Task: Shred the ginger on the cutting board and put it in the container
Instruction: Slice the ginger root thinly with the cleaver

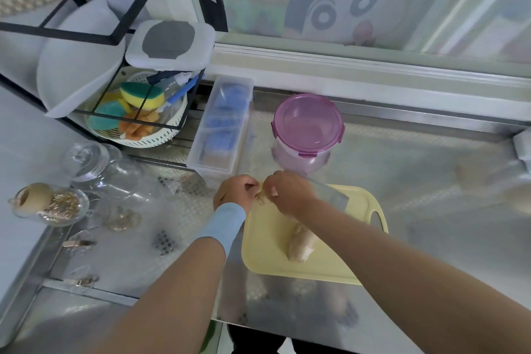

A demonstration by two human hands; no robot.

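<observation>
Big shiny metal table [416, 169] fills most of the shot, and the pale yellow cutting board [267, 253] sits roughly dead centre, with its handle hole at its 3 o'clock edge. At 12 o'clock from the board, just off its far edge, is the round container [307, 129], clear with a purple clip-on lid that's on and closed. At about 10 o'clock from the board there's a long clear box [221, 123] with blue stuff inside, and further out the same way a white basket [161, 135] full of sponges. Over at 9 o'clock, well apart from the board, is a glass jar [86, 161]. A wide knife blade [330, 195] shows at the board's far edge, right behind the right hand [290, 192], though I can't tell if that hand has any hold on it. The left hand [235, 192], with a light blue wristband [230, 221], is at the board's 11 o'clock corner, and the two hands nearly meet there. A chunky uncut ginger piece [298, 244] lies on the board around its middle, partly under the right forearm. Between the hands is a little bunch of ginger shreds [260, 198]: both sets of fingers are curled in and pinching at it from either side, left from 9 o'clock, right from 3 o'clock.
</observation>
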